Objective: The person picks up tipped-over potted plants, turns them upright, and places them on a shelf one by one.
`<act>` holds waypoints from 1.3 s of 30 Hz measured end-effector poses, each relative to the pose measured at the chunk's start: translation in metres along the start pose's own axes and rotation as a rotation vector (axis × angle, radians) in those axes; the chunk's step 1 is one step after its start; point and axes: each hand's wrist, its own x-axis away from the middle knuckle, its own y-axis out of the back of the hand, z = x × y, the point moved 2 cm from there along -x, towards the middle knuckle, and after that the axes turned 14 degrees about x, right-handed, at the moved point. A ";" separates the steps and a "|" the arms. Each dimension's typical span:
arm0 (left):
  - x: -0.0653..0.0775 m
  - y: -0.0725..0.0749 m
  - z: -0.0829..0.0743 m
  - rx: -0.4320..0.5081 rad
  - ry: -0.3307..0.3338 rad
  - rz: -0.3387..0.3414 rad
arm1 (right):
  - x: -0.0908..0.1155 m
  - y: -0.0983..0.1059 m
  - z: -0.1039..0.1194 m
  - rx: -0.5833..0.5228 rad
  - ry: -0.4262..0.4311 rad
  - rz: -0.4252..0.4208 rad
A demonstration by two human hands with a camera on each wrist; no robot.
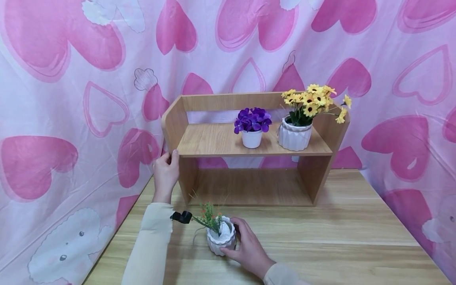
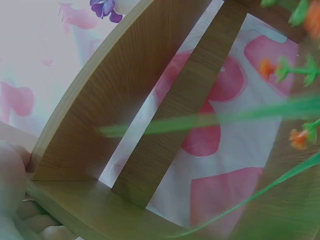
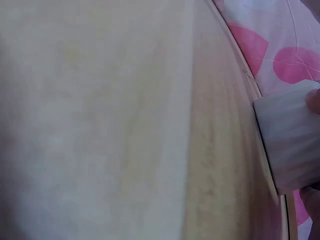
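My left hand (image 1: 166, 173) grips the left side of a two-tier wooden shelf (image 1: 206, 138), its thumb up against the front edge near the upper board. In the left wrist view, fingertips (image 2: 55, 233) curl round the panel from behind. In front of the shelf, my right hand (image 1: 252, 249) holds a white fluted flowerpot (image 1: 218, 246) between thumb and fingers. Thin green stems with small orange flowers (image 1: 210, 217) lean left out of this pot, toward the left sleeve. The right wrist view catches the pot (image 3: 290, 140) at its right edge, with a thumb and finger partly cut off.
On the upper board stand a small white pot of purple flowers (image 1: 252, 128) and, to its right, a ribbed white pot (image 1: 295, 136) of yellow flowers. Everything rests on a wood-grain table (image 1: 349, 237). A pink heart-patterned curtain (image 1: 221, 39) hangs behind and at both sides.
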 end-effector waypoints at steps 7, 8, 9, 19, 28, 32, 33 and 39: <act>-0.002 0.001 0.000 0.001 -0.012 -0.001 | 0.001 -0.002 -0.002 -0.031 -0.005 0.047; -0.002 0.001 0.000 -0.001 -0.014 -0.001 | 0.001 -0.002 -0.002 -0.035 -0.004 0.051; -0.002 0.001 -0.001 -0.001 -0.014 0.001 | 0.001 -0.002 -0.003 -0.042 -0.007 0.058; -0.001 0.001 -0.004 0.000 0.002 0.015 | -0.005 -0.002 -0.002 -0.072 -0.083 0.079; -0.001 0.001 -0.001 0.014 -0.001 0.007 | -0.010 -0.006 0.000 -0.054 -0.159 0.096; -0.001 0.001 0.000 0.011 0.000 0.011 | -0.010 -0.007 -0.001 -0.038 -0.156 0.081; -0.001 0.001 0.000 0.010 -0.001 0.011 | -0.010 -0.007 -0.001 -0.031 -0.159 0.077; 0.000 0.001 -0.001 0.008 0.003 0.013 | -0.008 -0.008 0.000 -0.016 -0.178 0.050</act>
